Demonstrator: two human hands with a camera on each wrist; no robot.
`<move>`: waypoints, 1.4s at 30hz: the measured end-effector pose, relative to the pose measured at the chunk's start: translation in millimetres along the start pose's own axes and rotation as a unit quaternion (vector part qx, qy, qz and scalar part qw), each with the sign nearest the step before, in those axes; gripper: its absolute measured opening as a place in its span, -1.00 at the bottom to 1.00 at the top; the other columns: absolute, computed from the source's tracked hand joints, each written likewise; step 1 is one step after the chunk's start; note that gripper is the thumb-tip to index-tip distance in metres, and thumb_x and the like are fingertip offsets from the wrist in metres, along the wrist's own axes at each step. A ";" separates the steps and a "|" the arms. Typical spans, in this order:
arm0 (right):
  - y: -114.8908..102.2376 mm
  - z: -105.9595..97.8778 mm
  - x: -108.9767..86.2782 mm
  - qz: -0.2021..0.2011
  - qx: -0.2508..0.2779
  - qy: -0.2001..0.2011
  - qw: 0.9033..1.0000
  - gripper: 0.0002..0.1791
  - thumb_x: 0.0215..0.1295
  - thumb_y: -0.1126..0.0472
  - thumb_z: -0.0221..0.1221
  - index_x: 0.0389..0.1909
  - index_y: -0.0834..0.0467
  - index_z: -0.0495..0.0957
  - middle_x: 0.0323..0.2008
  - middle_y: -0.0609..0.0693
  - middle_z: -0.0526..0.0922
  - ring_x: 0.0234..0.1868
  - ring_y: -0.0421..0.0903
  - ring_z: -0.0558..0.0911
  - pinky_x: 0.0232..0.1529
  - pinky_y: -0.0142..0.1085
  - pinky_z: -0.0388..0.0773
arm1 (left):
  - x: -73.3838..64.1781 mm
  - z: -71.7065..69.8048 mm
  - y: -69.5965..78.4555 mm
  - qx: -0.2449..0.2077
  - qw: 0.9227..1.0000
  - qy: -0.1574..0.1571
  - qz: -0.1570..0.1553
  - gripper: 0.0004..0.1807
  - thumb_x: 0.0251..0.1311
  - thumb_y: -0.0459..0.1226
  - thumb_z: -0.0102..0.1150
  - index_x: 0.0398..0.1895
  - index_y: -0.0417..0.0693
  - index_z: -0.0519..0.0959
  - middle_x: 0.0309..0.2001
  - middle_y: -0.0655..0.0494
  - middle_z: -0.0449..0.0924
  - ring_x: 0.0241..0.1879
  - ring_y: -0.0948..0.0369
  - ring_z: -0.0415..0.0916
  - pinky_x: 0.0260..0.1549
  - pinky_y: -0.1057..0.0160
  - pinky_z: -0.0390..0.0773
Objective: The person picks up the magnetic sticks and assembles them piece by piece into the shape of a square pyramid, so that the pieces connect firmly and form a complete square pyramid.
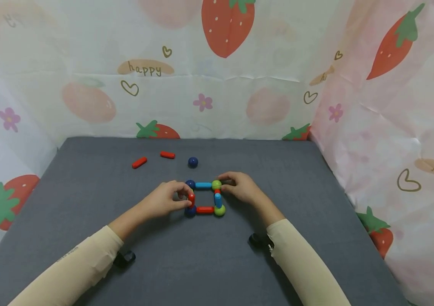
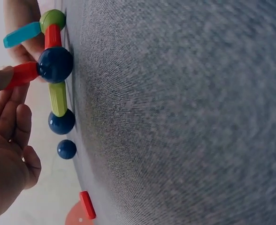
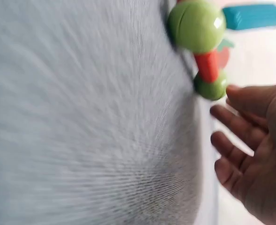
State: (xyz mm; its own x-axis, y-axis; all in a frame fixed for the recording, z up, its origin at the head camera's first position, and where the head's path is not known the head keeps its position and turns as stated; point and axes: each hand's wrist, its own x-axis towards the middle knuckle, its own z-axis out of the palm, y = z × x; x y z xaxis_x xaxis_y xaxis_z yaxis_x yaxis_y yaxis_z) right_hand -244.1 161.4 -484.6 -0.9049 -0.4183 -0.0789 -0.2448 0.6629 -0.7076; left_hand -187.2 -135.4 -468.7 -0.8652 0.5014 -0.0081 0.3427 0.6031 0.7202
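A square of rods and balls lies on the grey tabletop [image 1: 209,263]. Dark blue balls, including the near one [image 2: 56,64], form its left corners, and green balls, including the near one [image 3: 197,26], its right corners. My left hand [image 1: 167,197] pinches a red rod [image 2: 23,75] that stands up from the near blue ball. A blue rod [image 3: 253,16] rises from the near green ball. Beside the far green ball [image 1: 216,185] is my right hand [image 1: 240,187], thumb tip right at its edge and fingers loosely bent. A light green rod [image 2: 58,99] makes the left side.
Beyond the square lie a loose dark blue ball [image 1: 192,162] and two loose red rods, one in the middle [image 1: 167,155] and one farther left [image 1: 139,162]. A strawberry-print cloth [image 1: 209,76] hangs behind the table and along its sides.
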 end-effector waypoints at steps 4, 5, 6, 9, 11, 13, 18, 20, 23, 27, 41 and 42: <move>-8.9 1.1 -26.2 0.016 0.019 0.042 0.999 -0.65 0.48 0.07 0.24 0.22 0.02 0.62 0.09 -0.09 0.69 -0.01 -0.10 0.63 -0.06 -0.15 0.60 | -0.8 2.9 -0.2 0.001 1.000 0.002 0.005 -0.86 0.32 -0.10 0.37 -0.11 0.26 0.65 -0.19 0.22 0.56 -0.18 0.20 0.44 -0.25 0.17 0.50; -11.0 2.2 -33.1 0.021 0.026 0.048 0.998 -0.66 0.47 0.07 0.25 0.20 0.02 0.63 0.07 -0.09 0.70 -0.02 -0.11 0.63 -0.08 -0.16 0.60 | -1.1 3.4 -0.2 0.002 1.000 0.004 0.005 -0.86 0.32 -0.10 0.37 -0.11 0.26 0.64 -0.20 0.23 0.55 -0.18 0.20 0.44 -0.25 0.17 0.49; -12.7 3.7 -39.7 0.025 0.032 0.052 0.998 -0.66 0.46 0.07 0.26 0.18 0.02 0.64 0.05 -0.10 0.70 -0.04 -0.11 0.63 -0.10 -0.17 0.60 | -1.2 3.9 -0.2 0.004 1.000 0.006 0.006 -0.86 0.32 -0.10 0.37 -0.10 0.27 0.64 -0.20 0.23 0.55 -0.18 0.19 0.44 -0.25 0.17 0.49; -16.5 11.1 -55.7 0.037 0.049 0.044 0.997 -0.67 0.41 0.07 0.31 0.15 -0.02 0.64 0.01 -0.13 0.71 -0.05 -0.14 0.65 -0.11 -0.20 0.60 | -2.1 4.7 -0.6 0.007 1.000 0.012 0.004 -0.85 0.32 -0.11 0.37 -0.10 0.28 0.64 -0.20 0.22 0.55 -0.17 0.17 0.45 -0.25 0.17 0.50; -18.3 17.3 -62.7 0.044 0.057 0.035 0.997 -0.65 0.37 0.07 0.35 0.14 -0.03 0.64 0.02 -0.13 0.72 -0.02 -0.15 0.67 -0.07 -0.18 0.61 | -2.6 4.9 -0.6 0.008 1.000 0.017 0.001 -0.85 0.31 -0.11 0.38 -0.11 0.29 0.64 -0.20 0.23 0.55 -0.16 0.16 0.46 -0.24 0.16 0.51; -20.2 23.6 -66.4 0.052 0.058 0.031 0.996 -0.60 0.30 0.05 0.40 0.14 -0.03 0.63 0.02 -0.12 0.72 0.00 -0.15 0.67 -0.02 -0.16 0.60 | -2.8 4.6 -0.3 0.008 1.000 0.020 -0.002 -0.85 0.31 -0.11 0.39 -0.12 0.29 0.64 -0.20 0.23 0.55 -0.16 0.15 0.46 -0.24 0.16 0.51; -25.8 35.8 -68.6 0.084 0.040 0.048 0.995 -0.47 0.13 -0.01 0.53 0.11 0.00 0.62 0.01 -0.10 0.71 -0.05 -0.14 0.63 -0.03 -0.16 0.59 | -3.1 3.4 1.7 0.009 1.000 0.020 0.002 -0.84 0.31 -0.12 0.39 -0.10 0.25 0.65 -0.19 0.21 0.57 -0.14 0.13 0.48 -0.21 0.16 0.51; -27.7 39.0 -68.3 0.093 0.034 0.060 0.993 -0.46 0.09 -0.01 0.55 0.09 0.02 0.62 -0.01 -0.10 0.71 -0.08 -0.15 0.64 -0.07 -0.17 0.60 | -3.5 3.4 2.5 0.009 1.000 0.019 0.003 -0.83 0.31 -0.12 0.39 -0.08 0.24 0.65 -0.18 0.20 0.57 -0.14 0.12 0.48 -0.21 0.16 0.51; -29.8 41.8 -67.5 0.096 0.028 0.076 0.992 -0.47 0.07 0.01 0.56 0.04 0.03 0.63 -0.07 -0.08 0.72 -0.11 -0.14 0.65 -0.09 -0.18 0.60 | -4.3 3.1 2.9 0.012 1.000 0.021 0.001 -0.83 0.31 -0.12 0.39 -0.08 0.25 0.65 -0.18 0.19 0.58 -0.14 0.13 0.47 -0.21 0.17 0.49; -31.1 43.4 -67.3 0.097 0.022 0.089 0.991 -0.52 0.07 0.01 0.56 -0.02 0.03 0.64 -0.14 -0.09 0.72 -0.14 -0.15 0.65 -0.10 -0.17 0.60 | -5.7 2.4 2.8 0.019 1.000 0.021 0.001 -0.83 0.30 -0.10 0.39 -0.08 0.25 0.66 -0.19 0.20 0.58 -0.15 0.17 0.45 -0.20 0.17 0.46; -19.6 35.5 -63.0 0.072 0.034 0.057 0.995 -0.56 0.08 0.04 0.56 -0.05 0.03 0.66 -0.15 -0.12 0.73 -0.18 -0.19 0.64 -0.20 -0.26 0.59 | -12.3 -20.1 -4.4 0.007 0.999 0.037 -0.023 -0.62 0.26 0.03 0.40 0.07 0.12 0.67 -0.03 0.19 0.62 0.04 0.13 0.47 0.00 0.05 0.51; -17.8 33.9 -62.0 0.067 0.036 0.050 0.996 -0.56 0.08 0.05 0.56 -0.04 0.04 0.66 -0.15 -0.12 0.73 -0.18 -0.19 0.64 -0.21 -0.26 0.59 | -13.0 -22.9 -5.7 0.006 0.999 0.040 -0.023 -0.61 0.27 0.02 0.39 0.08 0.09 0.67 -0.02 0.20 0.62 0.04 0.13 0.47 0.02 0.02 0.52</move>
State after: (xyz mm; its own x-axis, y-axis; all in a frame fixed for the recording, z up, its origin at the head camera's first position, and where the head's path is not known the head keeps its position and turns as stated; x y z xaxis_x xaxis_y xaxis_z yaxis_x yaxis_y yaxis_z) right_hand -171.9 154.5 -490.9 -0.9590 -0.2622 -0.1079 -0.0968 0.6607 -0.7444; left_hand -186.2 -159.5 -456.8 -0.9069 0.4212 0.0150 0.3052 0.6317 0.7126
